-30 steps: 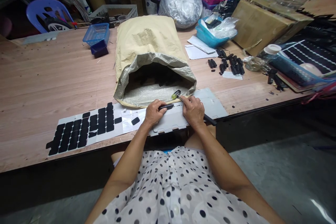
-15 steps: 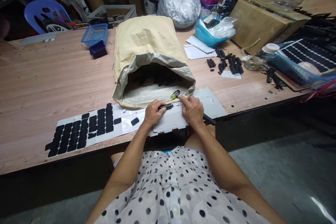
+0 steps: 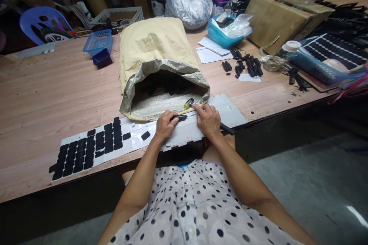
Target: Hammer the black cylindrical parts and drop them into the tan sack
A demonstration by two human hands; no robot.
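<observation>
My left hand pinches a small slim black part, which lies against a pale grey cardboard sheet at the table's front edge. In my right hand is a small hammer. Its black-and-yellow head points to the upper left, just above the black part, and its dark handle sticks out under the palm. A yellowish woven sack lies right behind both hands, its silvery mouth facing me. Dark pieces inside it are too dim to make out.
To the left is a sheet of black rounded stickers. Blue baskets stand farther back. Several black parts lie to the right, near a turquoise basin and a cardboard box. The table edge runs in front of me.
The view has shifted slightly, so the table things appear a little farther left. Both hands keep their grips, and the hammer's head stays close to the black part.
</observation>
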